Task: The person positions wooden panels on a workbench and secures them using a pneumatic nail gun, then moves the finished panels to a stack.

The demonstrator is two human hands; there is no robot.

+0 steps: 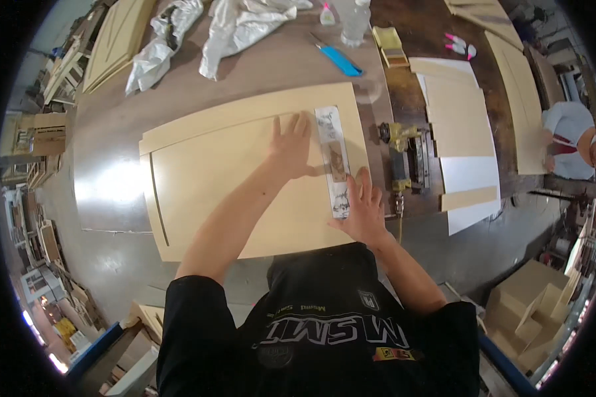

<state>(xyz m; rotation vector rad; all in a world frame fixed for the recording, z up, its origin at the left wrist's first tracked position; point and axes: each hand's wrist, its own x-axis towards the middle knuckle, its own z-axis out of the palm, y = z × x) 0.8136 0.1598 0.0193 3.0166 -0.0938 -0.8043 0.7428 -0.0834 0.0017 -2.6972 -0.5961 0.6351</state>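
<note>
A pale wooden panel [232, 172] lies flat on the brown worktable, with a thin raised strip and dark groove along its left side. Near its right end rests a long white flat strip [326, 124] with dark marks and a brown patch at its middle. My left hand [290, 147] lies on the panel left of this strip, fingers stretched and thumb pointing toward it. Along the strip's right near edge is my right hand [365, 213], fingers spread and pointing away from me. Its fingertips are at the strip's edge; whether they press on it I cannot tell.
Beyond the panel lie a blue utility knife [340, 59], crumpled plastic bags [228, 36] and a small glue bottle [327, 14]. At right are a tape-wrapped air tool [400, 159], thin tan boards [458, 116] and a white sheet [471, 173]. Another person [568, 135] stands at far right.
</note>
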